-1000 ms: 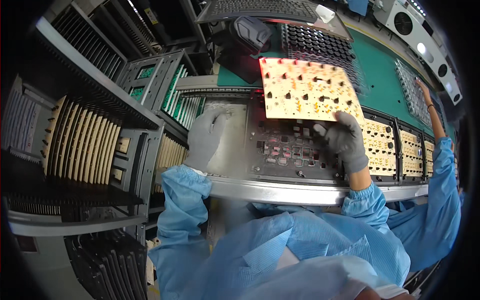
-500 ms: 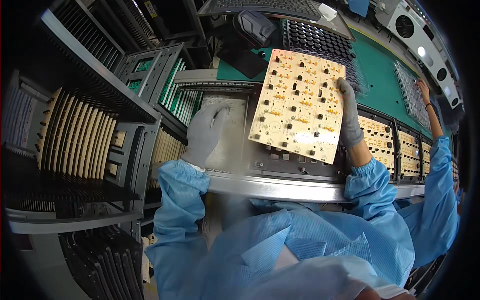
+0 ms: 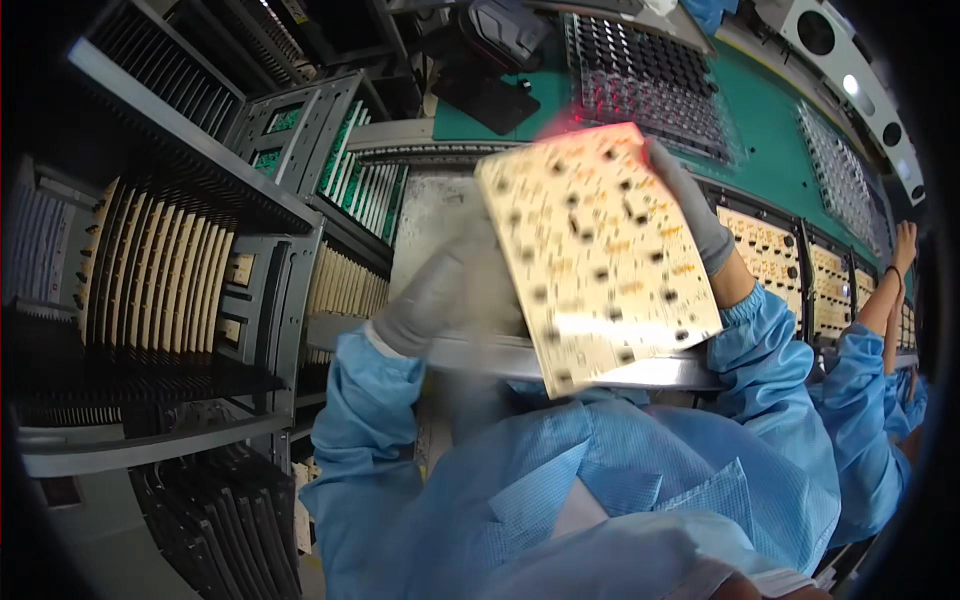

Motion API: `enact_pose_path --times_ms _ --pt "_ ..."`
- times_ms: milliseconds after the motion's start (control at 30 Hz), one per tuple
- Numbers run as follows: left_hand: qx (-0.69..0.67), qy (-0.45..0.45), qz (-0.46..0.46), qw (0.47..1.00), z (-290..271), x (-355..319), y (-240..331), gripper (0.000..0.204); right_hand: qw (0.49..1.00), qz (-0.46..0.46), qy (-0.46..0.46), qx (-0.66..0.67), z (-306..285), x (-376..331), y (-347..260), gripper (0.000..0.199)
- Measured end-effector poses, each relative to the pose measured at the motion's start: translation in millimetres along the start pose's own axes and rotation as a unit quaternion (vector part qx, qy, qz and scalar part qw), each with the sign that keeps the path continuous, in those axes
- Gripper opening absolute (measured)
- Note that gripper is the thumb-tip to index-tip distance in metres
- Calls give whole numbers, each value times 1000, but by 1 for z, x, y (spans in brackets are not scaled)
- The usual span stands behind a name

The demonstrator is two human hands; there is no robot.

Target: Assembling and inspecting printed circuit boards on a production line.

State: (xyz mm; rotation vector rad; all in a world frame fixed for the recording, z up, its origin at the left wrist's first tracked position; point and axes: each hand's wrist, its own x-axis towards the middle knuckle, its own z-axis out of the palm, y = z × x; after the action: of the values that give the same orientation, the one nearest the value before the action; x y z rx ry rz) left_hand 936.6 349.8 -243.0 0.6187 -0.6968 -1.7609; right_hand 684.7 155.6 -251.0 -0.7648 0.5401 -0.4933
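A cream circuit board (image 3: 600, 255) with black and orange components is raised and tilted in front of me, smeared a little by motion. My right hand (image 3: 690, 205), in a grey glove, is closed on its upper right edge. Beside the board's left edge is my left hand (image 3: 425, 300), also gloved in grey. Its fingers are blurred, and I cannot tell whether they touch the board. Red light falls on the board's top edge and on the clear tray of black round parts (image 3: 650, 90) behind it.
To the left stand racks holding several cream boards (image 3: 160, 270) and green boards (image 3: 365, 180). A metal rail (image 3: 480, 358) runs along the front. More cream boards (image 3: 762, 250) sit in the line at right, near a co-worker's hand (image 3: 905, 245). A black device (image 3: 500, 35) lies at the back.
The board has come nearer to me and turned, its lower edge now over the metal rail. My left hand has moved right toward it. Red light has appeared at its top.
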Motion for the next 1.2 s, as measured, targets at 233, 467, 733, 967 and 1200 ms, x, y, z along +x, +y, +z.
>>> enact_pose_path --times_ms 233,467,733,967,1200 --pt "-128 58 -10 990 51 -20 -41 57 976 99 -22 193 18 -61 17 63" --pt "-135 185 -33 973 80 -9 -91 50 784 -312 348 -410 -11 -137 -10 54" --pt "-162 154 42 974 96 43 -127 40 542 -292 117 -780 15 -146 52 49" --pt "25 73 -165 983 87 5 -78 29 552 -312 166 -755 -4 -138 55 39" --pt "825 9 189 533 46 -3 -29 22 717 -222 130 -648 -18 -131 31 30"
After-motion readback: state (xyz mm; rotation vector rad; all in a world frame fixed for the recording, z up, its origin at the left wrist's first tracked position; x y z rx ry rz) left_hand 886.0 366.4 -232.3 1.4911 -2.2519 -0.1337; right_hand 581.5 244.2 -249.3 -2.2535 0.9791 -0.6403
